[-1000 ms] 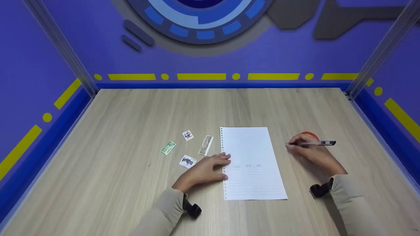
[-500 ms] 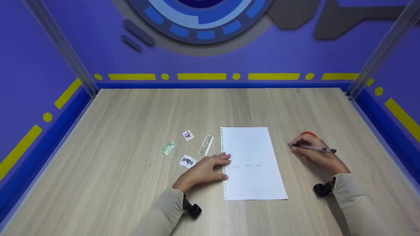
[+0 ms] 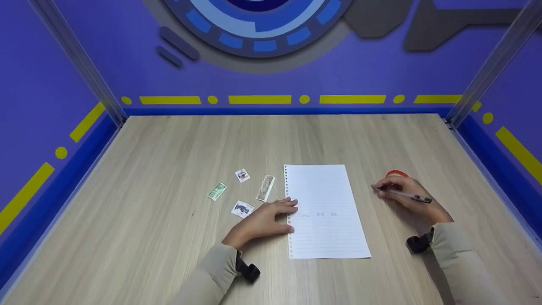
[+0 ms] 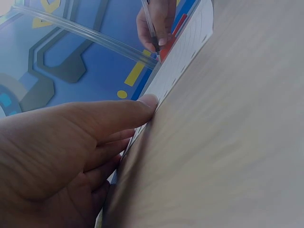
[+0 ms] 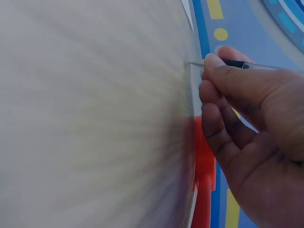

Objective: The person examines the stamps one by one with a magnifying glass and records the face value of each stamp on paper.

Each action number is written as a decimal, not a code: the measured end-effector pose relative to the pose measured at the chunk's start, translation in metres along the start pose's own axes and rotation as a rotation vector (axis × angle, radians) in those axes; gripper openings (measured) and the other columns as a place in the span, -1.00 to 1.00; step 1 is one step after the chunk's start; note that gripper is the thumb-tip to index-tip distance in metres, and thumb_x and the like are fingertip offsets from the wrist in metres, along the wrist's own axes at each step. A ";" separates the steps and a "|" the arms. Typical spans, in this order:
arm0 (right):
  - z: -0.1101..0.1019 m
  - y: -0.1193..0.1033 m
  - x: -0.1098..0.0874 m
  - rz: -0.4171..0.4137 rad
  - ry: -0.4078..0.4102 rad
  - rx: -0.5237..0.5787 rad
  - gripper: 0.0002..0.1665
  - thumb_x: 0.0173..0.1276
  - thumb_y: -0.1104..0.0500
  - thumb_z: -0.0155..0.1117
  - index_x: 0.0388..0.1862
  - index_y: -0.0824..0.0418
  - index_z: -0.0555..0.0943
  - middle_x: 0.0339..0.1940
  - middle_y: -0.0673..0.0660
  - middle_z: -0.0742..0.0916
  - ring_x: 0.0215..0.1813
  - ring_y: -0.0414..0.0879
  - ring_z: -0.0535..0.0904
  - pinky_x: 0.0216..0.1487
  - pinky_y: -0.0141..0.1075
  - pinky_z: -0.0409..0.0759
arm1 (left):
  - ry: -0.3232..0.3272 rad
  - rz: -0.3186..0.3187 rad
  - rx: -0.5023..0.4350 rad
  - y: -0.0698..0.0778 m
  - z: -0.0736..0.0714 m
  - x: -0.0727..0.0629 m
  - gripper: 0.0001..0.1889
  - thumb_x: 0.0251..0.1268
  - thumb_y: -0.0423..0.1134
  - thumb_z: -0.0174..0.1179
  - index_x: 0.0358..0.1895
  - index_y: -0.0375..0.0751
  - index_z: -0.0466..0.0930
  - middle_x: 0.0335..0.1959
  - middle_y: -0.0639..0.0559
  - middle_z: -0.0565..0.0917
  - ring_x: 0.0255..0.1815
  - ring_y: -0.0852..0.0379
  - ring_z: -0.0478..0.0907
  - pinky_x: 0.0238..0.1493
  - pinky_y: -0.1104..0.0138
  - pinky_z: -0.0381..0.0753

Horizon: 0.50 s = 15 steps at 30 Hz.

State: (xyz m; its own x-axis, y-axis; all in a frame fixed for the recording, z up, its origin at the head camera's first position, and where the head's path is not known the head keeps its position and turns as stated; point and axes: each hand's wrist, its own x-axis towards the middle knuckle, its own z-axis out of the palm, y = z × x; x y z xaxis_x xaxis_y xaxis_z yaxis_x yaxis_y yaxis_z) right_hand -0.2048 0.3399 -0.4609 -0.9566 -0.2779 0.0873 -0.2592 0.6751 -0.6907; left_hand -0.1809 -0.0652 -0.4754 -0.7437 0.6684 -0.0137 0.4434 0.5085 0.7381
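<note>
A lined sheet of paper [image 3: 324,237] with punched holes along its left side lies on the table. My left hand [image 3: 264,220] rests at that left edge, fingertips and thumb touching the sheet, fingers extended. Faint marks run across the paper's middle. To the right of the sheet, my right hand [image 3: 408,195] pinches a clear-barrelled pen [image 3: 417,197] between thumb and fingers. The right wrist view shows the pen's tip [image 5: 194,63] close to the tabletop; whether it touches, I cannot tell. Behind the right hand sits a red round object [image 3: 397,173], mostly hidden.
Left of the paper lie several small stamps: a green stamp [image 3: 217,191], a small colourful stamp [image 3: 242,175], a long brownish stamp [image 3: 266,187] and a dark-pictured stamp [image 3: 242,208] beside my left hand. Blue-purple panels [image 3: 262,82] enclose the table.
My right hand has shifted slightly to the right and towards me. The pen has swung from nearly level to slanting, its rear end lower in view. My left hand and the paper stay put.
</note>
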 end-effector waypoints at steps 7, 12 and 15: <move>-0.002 -0.001 -0.001 -0.081 0.014 -0.025 -0.78 0.24 0.24 0.35 -0.11 0.20 0.71 -0.18 0.12 0.75 -0.14 -0.40 0.56 -0.10 -0.65 0.46 | 0.002 0.019 0.014 -0.004 0.002 0.001 -0.42 0.16 -0.18 0.31 0.27 -0.29 0.47 0.42 -0.01 0.37 0.51 0.02 0.18 0.53 0.20 0.12; 0.000 0.001 0.000 -0.096 0.019 -0.096 -0.78 0.21 0.35 0.34 -0.16 0.21 0.73 -0.18 0.13 0.77 -0.12 -0.41 0.59 -0.10 -0.62 0.52 | 0.001 0.016 0.011 -0.004 0.002 0.001 -0.42 0.16 -0.17 0.31 0.27 -0.28 0.47 0.42 0.01 0.37 0.51 0.03 0.18 0.53 0.21 0.11; 0.000 0.004 0.001 -0.037 -0.010 -0.104 -0.73 0.22 0.42 0.30 -0.14 0.17 0.73 -0.15 0.12 0.76 -0.08 -0.34 0.60 -0.08 -0.59 0.53 | 0.002 0.020 0.010 -0.003 0.001 0.001 -0.42 0.16 -0.18 0.31 0.27 -0.28 0.47 0.42 0.01 0.38 0.51 0.03 0.18 0.53 0.22 0.12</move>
State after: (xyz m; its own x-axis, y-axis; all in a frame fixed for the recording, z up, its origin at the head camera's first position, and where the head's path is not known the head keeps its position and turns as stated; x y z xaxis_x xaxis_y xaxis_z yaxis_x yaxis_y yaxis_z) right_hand -0.2064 0.3428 -0.4633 -0.9450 -0.3100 0.1040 -0.3070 0.7313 -0.6090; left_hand -0.1824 -0.0653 -0.4786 -0.7354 0.6776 0.0020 0.4631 0.5004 0.7316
